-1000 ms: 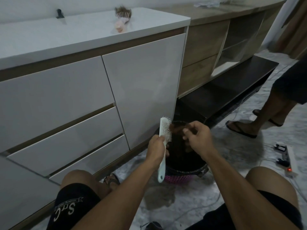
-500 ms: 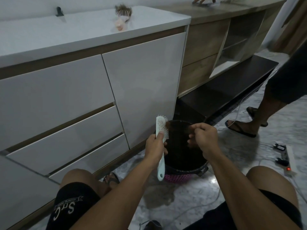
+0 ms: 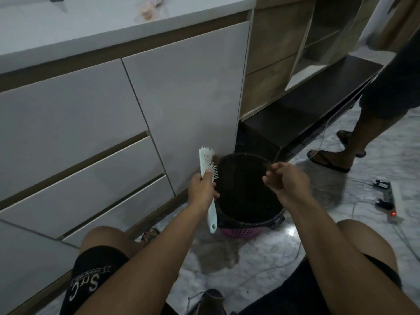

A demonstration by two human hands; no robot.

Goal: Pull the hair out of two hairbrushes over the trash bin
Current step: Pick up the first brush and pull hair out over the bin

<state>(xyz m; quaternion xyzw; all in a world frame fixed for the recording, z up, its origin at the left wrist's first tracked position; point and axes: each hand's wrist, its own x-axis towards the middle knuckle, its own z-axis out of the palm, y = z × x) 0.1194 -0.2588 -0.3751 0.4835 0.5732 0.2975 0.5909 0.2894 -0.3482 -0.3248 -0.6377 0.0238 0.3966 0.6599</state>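
Note:
My left hand (image 3: 203, 189) grips a pale mint hairbrush (image 3: 208, 167) by its neck, bristles facing right, at the left rim of the trash bin (image 3: 250, 220). The bin is pink with a black liner and stands on the floor between my knees. Over its opening hovers my right hand (image 3: 287, 180), fingers loosely spread; no clump of hair shows in it. A second, pink hairbrush (image 3: 148, 6) full of hair lies on the white counter at the top edge, partly cut off.
White cabinet doors and drawers (image 3: 113, 133) rise just left of the bin. A dark low shelf (image 3: 306, 114) runs behind it. Another person's legs (image 3: 354, 133) stand at the right. A power strip (image 3: 392, 201) with cables lies on the marble floor.
My right hand drew away from the brush to the right with the pulled hair, then its fingers spread over the bin. The view tilted down.

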